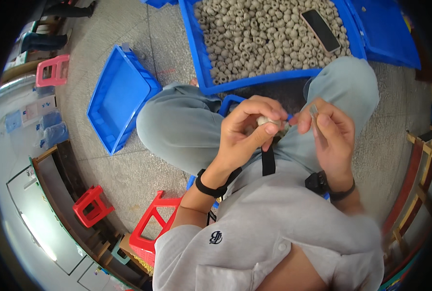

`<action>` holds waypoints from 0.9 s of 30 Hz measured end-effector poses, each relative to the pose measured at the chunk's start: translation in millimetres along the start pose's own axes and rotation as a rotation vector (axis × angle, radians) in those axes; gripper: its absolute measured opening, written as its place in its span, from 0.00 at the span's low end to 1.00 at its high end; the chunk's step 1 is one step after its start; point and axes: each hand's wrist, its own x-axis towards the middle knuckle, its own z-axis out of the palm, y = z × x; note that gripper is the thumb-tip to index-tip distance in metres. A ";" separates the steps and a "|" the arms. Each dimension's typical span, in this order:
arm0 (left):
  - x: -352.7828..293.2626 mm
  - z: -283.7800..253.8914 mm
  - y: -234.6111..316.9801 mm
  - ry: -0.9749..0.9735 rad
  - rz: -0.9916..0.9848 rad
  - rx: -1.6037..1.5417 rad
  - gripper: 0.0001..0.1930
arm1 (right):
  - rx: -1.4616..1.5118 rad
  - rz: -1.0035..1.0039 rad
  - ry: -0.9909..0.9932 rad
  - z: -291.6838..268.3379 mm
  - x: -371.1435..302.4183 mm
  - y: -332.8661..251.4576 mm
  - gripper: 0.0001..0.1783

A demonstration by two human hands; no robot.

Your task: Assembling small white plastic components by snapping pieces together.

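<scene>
My left hand (249,125) is closed around a small pale, rounded piece (263,120), held between thumb and fingers above my lap. It resembles the grey pieces in the big tray. Close beside it, my right hand (333,130) grips a thin, flat, greyish strip like a blade (316,121) between thumb and fingers. The right fingertips reach toward the held piece, where a bit of blue shows; I cannot make out what it is. In front of my knees, the large blue tray (192,48) holds many small grey rounded pieces (259,39) with holes.
A dark-screened phone (321,31) lies on the pieces at the tray's right. Another blue bin (116,97) stands on the floor at left. Red stools (153,218) are at lower left, a pink stool (53,70) farther off. A wooden frame (412,194) stands right.
</scene>
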 end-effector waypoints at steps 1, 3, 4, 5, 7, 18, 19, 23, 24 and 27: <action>1.0 0.2 0.6 0.013 -0.009 -0.075 0.07 | 0.002 0.020 0.050 0.4 1.0 -3.7 0.13; 2.8 6.9 5.4 0.047 -0.127 -0.087 0.03 | -0.007 -0.004 0.071 -1.3 0.7 -8.0 0.13; 4.3 12.1 3.0 0.090 -0.215 -0.190 0.03 | 0.027 -0.031 0.160 -6.1 -3.0 -11.8 0.12; 5.9 12.0 -1.4 0.138 -0.296 -0.275 0.03 | 0.081 -0.060 0.230 -12.6 -1.4 -11.9 0.12; 5.4 5.3 -12.8 0.330 -0.450 -0.387 0.04 | 0.117 -0.067 0.233 -28.1 1.1 -9.4 0.12; 119.8 -24.6 36.2 0.626 -0.093 -0.463 0.14 | 0.145 -0.118 0.319 -61.2 1.4 -16.1 0.12; 134.7 -21.6 67.2 0.513 0.040 -0.402 0.15 | 0.156 -0.134 0.302 -60.2 6.3 -17.1 0.12; 107.8 -43.6 7.7 0.545 -0.157 -0.402 0.17 | 0.132 -0.099 0.336 -63.6 1.8 -12.7 0.12; 92.0 -37.5 -5.6 0.571 -0.326 -0.396 0.18 | 0.142 -0.094 0.343 -62.7 -0.5 -10.6 0.12; 51.4 -13.2 -42.3 0.540 -0.462 -0.569 0.19 | 0.107 -0.117 0.290 -61.5 -10.2 -9.5 0.11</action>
